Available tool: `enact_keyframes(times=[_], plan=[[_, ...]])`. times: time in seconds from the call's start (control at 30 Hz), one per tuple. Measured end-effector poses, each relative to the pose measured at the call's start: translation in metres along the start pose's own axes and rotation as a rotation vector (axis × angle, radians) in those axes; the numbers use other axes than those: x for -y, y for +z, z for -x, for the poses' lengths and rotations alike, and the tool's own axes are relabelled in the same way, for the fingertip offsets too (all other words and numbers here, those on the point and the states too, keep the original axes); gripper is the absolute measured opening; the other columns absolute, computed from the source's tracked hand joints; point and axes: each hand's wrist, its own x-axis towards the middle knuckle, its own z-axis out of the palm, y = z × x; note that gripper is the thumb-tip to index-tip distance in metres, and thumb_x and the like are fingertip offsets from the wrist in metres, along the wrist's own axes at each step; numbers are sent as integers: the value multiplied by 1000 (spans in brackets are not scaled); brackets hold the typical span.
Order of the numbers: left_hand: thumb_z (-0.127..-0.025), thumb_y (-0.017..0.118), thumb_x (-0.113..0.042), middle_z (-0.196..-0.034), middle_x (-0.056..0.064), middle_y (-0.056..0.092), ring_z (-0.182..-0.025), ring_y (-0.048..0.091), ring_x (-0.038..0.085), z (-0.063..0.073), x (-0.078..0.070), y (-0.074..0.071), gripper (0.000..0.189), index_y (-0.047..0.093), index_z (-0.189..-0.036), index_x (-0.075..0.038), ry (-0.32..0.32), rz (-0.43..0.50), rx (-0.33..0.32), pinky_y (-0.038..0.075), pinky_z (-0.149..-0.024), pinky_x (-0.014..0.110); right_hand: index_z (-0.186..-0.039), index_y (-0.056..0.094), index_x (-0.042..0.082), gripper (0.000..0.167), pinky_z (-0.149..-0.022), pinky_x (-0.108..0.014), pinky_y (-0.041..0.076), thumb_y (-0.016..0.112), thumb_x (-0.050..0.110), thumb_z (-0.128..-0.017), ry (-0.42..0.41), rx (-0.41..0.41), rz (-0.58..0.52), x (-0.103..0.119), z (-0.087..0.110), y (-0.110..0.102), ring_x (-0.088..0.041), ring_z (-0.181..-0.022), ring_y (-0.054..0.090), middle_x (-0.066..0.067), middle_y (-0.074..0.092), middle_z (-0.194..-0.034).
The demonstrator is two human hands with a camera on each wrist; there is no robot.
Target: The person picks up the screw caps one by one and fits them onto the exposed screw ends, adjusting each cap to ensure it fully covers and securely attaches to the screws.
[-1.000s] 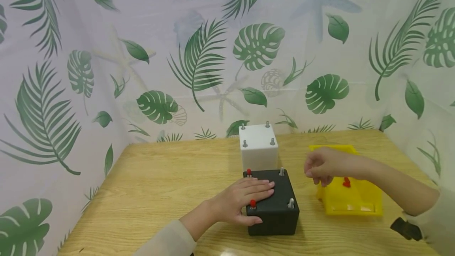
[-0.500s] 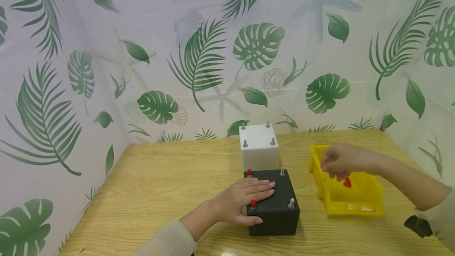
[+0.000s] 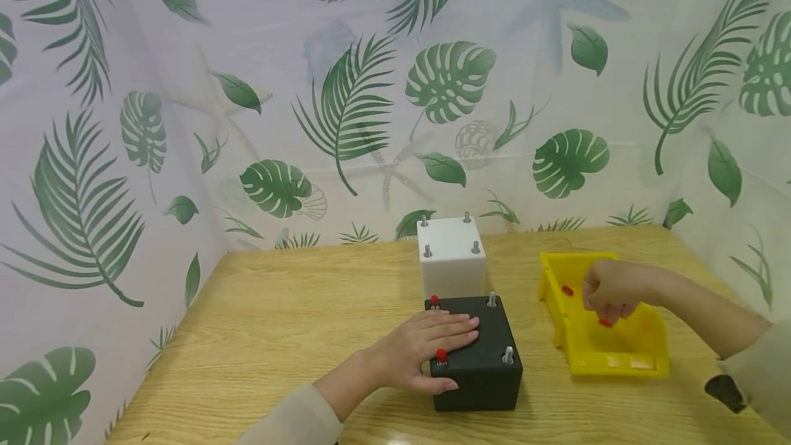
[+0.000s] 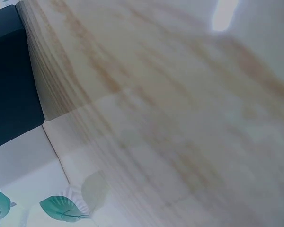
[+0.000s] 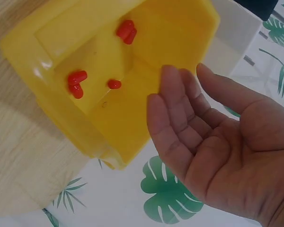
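In the head view, my left hand [image 3: 417, 349] rests with straight fingers on top of a black box [image 3: 488, 386]. Of the metal posts on that box, the two left ones wear small red caps [image 3: 441, 356], while the right posts [image 3: 508, 356] are bare. My right hand [image 3: 618, 290] is over a yellow bin [image 3: 571, 362]. The right wrist view shows its fingers loosely bent, with nothing between thumb and fingertips. Several small red caps [image 5: 125, 32] lie in the bin. The left hand itself is outside the left wrist view, which catches the black box [image 4: 12, 80].
Behind the black box stands a white box [image 3: 451, 270] with bare metal posts on top. Everything stands on a wood-grain table [image 3: 296, 307]. A leaf-patterned cloth [image 3: 371, 122] hangs behind and along the sides.
My right hand has moved right, from beside the bin's left edge to over its inside, and now points lower. A red cap at the bin's left has come into view. The left hand stays put.
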Motion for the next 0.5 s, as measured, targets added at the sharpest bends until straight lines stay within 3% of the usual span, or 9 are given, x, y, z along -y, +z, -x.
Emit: enact_keyframes(times=[0.23,0.5], plan=[[-79,72,-36,-143,13,47,-136,38,19,0,0,2,72,48,-137,0,1,-1,-1,28,-113,31,-74,59,5,11,-51,-20,36,55,-2,-81,-21,50,59,-10,-10,9,-11,-52,41,-1,54,-63],[-83,67,-38,-143,13,46,-136,38,19,0,1,4,68,48,-137,0,1,8,-3,28,-113,31,-79,59,6,6,-50,-22,43,63,7,-83,39,44,218,-22,-19,22,-14,-54,50,-4,58,-65]])
